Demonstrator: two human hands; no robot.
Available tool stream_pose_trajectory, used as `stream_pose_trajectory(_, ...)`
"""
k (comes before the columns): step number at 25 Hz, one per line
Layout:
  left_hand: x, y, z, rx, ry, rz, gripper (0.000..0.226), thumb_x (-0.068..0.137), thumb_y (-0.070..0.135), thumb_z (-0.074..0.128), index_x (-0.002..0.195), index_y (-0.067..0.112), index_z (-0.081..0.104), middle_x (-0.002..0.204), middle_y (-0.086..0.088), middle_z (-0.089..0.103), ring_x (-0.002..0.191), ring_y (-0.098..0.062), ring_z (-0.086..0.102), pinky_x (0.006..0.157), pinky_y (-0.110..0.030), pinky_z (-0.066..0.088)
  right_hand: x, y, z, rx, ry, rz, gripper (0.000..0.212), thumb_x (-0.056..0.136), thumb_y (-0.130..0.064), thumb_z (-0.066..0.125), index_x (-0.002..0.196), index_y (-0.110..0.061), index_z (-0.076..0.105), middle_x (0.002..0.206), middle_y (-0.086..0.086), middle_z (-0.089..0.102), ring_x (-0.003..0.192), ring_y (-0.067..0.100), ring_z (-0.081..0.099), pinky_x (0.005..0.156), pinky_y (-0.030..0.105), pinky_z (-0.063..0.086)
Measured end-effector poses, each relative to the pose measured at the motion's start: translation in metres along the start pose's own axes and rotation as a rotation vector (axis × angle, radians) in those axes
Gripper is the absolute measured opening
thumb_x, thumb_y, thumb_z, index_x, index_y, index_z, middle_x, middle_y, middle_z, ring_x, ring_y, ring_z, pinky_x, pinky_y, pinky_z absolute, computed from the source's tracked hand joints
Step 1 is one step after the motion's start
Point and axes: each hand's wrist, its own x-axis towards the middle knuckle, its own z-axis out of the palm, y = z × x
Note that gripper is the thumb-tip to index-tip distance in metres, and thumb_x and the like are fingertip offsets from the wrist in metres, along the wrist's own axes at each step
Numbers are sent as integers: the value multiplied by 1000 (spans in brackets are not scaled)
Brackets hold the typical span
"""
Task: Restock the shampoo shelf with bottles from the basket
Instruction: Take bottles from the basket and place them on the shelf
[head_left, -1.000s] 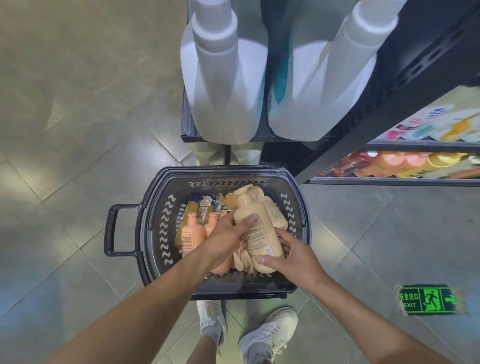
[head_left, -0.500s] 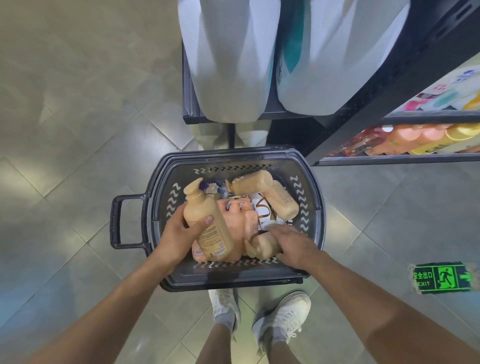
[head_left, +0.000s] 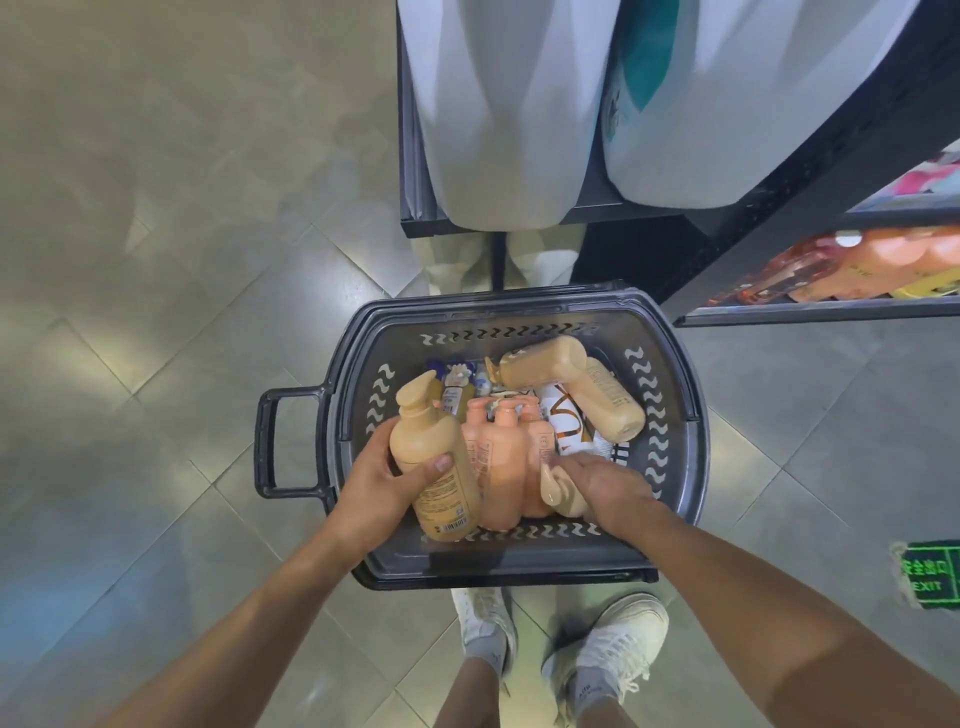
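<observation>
A dark grey basket (head_left: 675, 415) stands on the floor with several shampoo bottles in it. My left hand (head_left: 387, 480) grips a tan pump bottle (head_left: 431, 457) at the basket's left side, pump end pointing away from me. My right hand (head_left: 605, 488) lies over another tan bottle (head_left: 558, 491) at the near edge, fingers curled round it. Peach bottles (head_left: 501, 462) stand between my hands. Two more tan bottles (head_left: 571, 384) lie at the far side. The shelf (head_left: 810, 312) with orange bottles is at the right.
Two large white containers (head_left: 509, 130) sit on a black rack just beyond the basket. My feet in white shoes (head_left: 613, 654) stand just behind the basket. A green exit sign (head_left: 930, 574) is on the tiled floor at the right.
My left hand carried the tan bottle from the basket's middle to its left side. My right hand let go of it and closed on another tan bottle at the near edge.
</observation>
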Motion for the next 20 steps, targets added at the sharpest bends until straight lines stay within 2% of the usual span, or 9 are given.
stream_pose_trajectory(4, -4, 21, 6, 41, -35, 54, 63, 82, 29, 82, 138, 21, 54, 116, 7, 74, 108, -13, 72, 81, -26, 62, -36, 6, -20, 440, 183, 78, 87, 78, -23, 87, 151, -24, 40, 143, 0, 55, 129, 22, 54, 102, 32, 44)
stream_pose_trajectory(7, -17, 45, 8, 60, -44, 89, 60, 82, 29, 83, 135, 26, 55, 117, 6, 74, 108, -12, 72, 84, -27, 62, -74, -5, -43, 710, 357, 88, 75, 68, -39, 90, 132, -34, 51, 121, -16, 63, 112, 9, 59, 84, 9, 40)
stream_pose_trajectory(9, -32, 68, 10, 88, -45, 111, 56, 81, 33, 84, 130, 36, 56, 115, 10, 73, 107, -10, 71, 81, -24, 61, -106, -14, -66, 814, 458, 96, 71, 60, -58, 84, 121, -45, 50, 109, -28, 60, 103, 1, 59, 78, 3, 38)
stream_pose_trajectory(11, -54, 99, 14, 124, -40, 142, 59, 78, 41, 86, 127, 44, 54, 113, 15, 71, 105, -8, 71, 78, -23, 61, -143, -20, -94, 895, 552, 96, 74, 51, -69, 81, 116, -57, 49, 108, -34, 61, 101, -7, 59, 78, 3, 39)
stream_pose_trajectory(13, -78, 132, 19, 174, -50, 193, 65, 74, 56, 89, 126, 49, 52, 113, 19, 69, 105, -6, 69, 79, -26, 62, -183, -23, -124, 926, 627, 92, 77, 48, -73, 85, 115, -64, 48, 110, -35, 62, 103, -9, 60, 78, 7, 42)
stream_pose_trajectory(15, -105, 166, 24, 202, -61, 237, 68, 68, 67, 86, 125, 56, 52, 114, 19, 68, 108, -9, 68, 83, -30, 61, -227, -23, -157, 925, 691, 81, 76, 50, -63, 89, 115, -63, 48, 113, -32, 62, 105, -6, 60, 78, 10, 44)
stream_pose_trajectory(17, -142, 208, 30, 209, -56, 284, 67, 65, 70, 85, 122, 61, 52, 115, 19, 67, 110, -12, 68, 87, -35, 60, -285, -25, -195, 913, 765, 44, 77, 54, -56, 91, 117, -67, 48, 117, -35, 60, 108, -8, 58, 80, 8, 45)
stream_pose_trajectory(18, -157, 229, 33, 204, -57, 306, 66, 64, 68, 86, 121, 63, 53, 115, 19, 68, 111, -13, 68, 89, -38, 60, -310, -26, -214, 923, 794, 25, 80, 57, -54, 92, 124, -64, 49, 120, -33, 60, 110, -7, 59, 85, 10, 47)
stream_pose_trajectory(20, -190, 271, 37, 186, -34, 352, 64, 62, 64, 87, 116, 66, 54, 112, 21, 69, 108, -13, 68, 86, -35, 60, -358, -32, -249, 935, 862, -10, 83, 61, -47, 95, 134, -46, 54, 126, -22, 61, 116, 2, 59, 97, 23, 50)
